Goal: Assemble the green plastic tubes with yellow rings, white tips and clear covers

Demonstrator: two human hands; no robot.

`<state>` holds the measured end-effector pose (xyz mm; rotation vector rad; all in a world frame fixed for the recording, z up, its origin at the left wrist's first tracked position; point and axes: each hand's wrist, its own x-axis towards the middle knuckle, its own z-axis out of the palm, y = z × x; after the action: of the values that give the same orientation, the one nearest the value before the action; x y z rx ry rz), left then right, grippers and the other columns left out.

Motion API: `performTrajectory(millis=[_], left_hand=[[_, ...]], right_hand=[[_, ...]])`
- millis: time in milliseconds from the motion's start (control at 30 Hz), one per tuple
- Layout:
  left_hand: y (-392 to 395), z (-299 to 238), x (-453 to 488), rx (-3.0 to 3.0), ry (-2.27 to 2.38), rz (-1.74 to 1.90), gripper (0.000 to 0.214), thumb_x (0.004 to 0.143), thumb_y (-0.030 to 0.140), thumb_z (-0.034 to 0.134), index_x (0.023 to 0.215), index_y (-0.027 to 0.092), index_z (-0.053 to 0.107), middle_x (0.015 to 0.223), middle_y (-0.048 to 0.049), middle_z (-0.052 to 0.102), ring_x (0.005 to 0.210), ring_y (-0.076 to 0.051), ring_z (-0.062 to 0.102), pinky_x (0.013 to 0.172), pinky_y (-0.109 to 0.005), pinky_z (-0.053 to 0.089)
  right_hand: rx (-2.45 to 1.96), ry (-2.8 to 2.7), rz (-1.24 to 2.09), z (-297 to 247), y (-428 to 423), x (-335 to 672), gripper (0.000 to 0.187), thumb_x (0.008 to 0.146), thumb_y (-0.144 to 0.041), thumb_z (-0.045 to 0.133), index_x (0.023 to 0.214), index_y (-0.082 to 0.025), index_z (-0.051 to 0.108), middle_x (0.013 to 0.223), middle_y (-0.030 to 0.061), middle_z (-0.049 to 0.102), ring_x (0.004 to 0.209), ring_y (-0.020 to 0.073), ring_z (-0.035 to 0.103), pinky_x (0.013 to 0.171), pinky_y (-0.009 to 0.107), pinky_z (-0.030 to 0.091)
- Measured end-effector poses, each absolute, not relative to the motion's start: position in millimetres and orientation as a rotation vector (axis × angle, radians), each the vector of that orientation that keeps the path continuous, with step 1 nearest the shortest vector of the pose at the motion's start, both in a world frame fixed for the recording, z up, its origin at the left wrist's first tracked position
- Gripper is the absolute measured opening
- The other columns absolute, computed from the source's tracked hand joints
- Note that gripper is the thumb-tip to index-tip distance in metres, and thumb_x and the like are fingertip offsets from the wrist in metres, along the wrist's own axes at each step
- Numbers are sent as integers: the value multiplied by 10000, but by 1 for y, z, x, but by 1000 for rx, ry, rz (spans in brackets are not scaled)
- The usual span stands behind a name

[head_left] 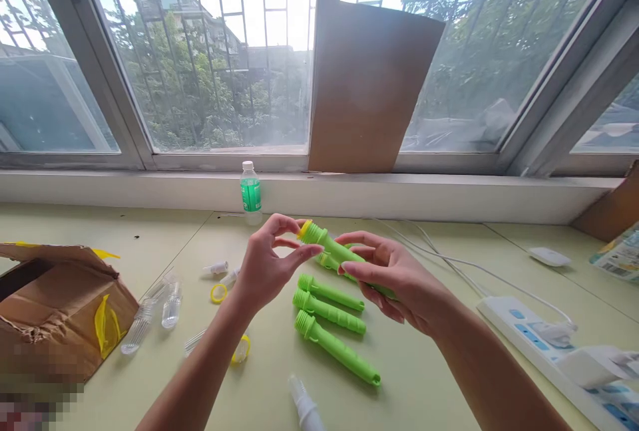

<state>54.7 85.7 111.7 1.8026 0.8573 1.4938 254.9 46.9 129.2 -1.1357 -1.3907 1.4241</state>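
My right hand (384, 271) is closed around a green plastic handle (337, 249) with a threaded end, held tilted above the table. At that threaded end sits a yellow ring (305, 229), with the fingertips of my left hand (269, 261) closed on it. My left thumb lies along the threads. Just under the held handle, another green handle (327, 260) is partly hidden. Nearer to me, several green threaded handles (337, 350) lie side by side. A loose yellow ring (218, 293) and small white plastic parts (215, 269) are left of my left hand.
An open cardboard box (54, 311) stands at the left, beside clear plastic tubes (171, 304). A white tube-like part (305, 408) lies at the front. A green-labelled bottle (251, 193) stands by the window sill. At right are a power strip (524, 338), cables (479, 271) and a white device (549, 257).
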Motion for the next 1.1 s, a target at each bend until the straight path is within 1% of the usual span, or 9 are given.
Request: performTrajectory(millis=[100,267,433,533,633,733,800,933,1100], left_hand=[[86,112,53,1806,845,1488,341,678,313,775,875,190,526,980,-36,667,871,-163,659,767,-328,587],[87,112,51,1838,817,1472,360,662,288,788,893,195,527,983,-28,667,893,-168,653,779,-337,587],[87,111,52,1834,810,1484,332,689,298,766,893,191,527,965,-30,664,884,-169,657,769,-344,592],[87,110,53,1851,824,1454,307,706,309,751,854,192,510,975,-38,678,931,-186,655,799,-363,580],[88,109,53,1853,854,1449,308,706,326,748,851,190,513,975,-44,681,939,-198,659,807,-377,576],[89,109,53,1835,876,1439,337,697,344,754,889,186,527,987,-53,672,957,-205,657,802,-366,577],[89,109,54,1823,880,1432,348,699,350,752,909,184,530,986,-54,664,978,-207,650,797,-354,579],[87,111,55,1807,883,1451,344,706,349,748,911,184,527,969,-43,648,944,-191,652,784,-341,583],[86,112,55,1798,878,1457,331,714,339,744,907,185,524,981,-40,646,912,-175,656,786,-342,583]], right_hand=[[-1075,-1394,1435,128,47,254,310,748,-342,732,998,-206,608,786,7,614,425,57,472,295,144,332],[-1008,-1408,1479,127,51,255,304,789,-352,697,994,-147,606,764,58,664,481,81,513,388,177,335],[-1029,-1450,1478,133,49,254,328,818,-400,654,1001,-130,623,805,81,670,482,72,444,426,214,272],[-1057,-1488,1458,134,48,254,351,827,-437,633,1017,-141,627,861,92,678,489,75,438,456,234,283],[-1103,-1527,1392,131,49,253,373,821,-484,619,1004,-158,633,860,83,687,480,75,428,459,239,282],[-1154,-1561,1347,126,50,251,399,850,-517,560,1029,-165,619,800,66,677,444,56,321,415,228,196],[-1190,-1567,1317,125,49,250,403,843,-524,565,1052,-181,599,739,33,648,429,47,255,394,221,144],[-1216,-1551,1241,126,46,248,381,767,-479,683,1024,-221,571,684,-38,545,438,38,273,377,194,152],[-1199,-1550,1213,126,45,248,326,781,-474,670,935,-211,555,706,-45,521,425,25,267,363,184,173]])
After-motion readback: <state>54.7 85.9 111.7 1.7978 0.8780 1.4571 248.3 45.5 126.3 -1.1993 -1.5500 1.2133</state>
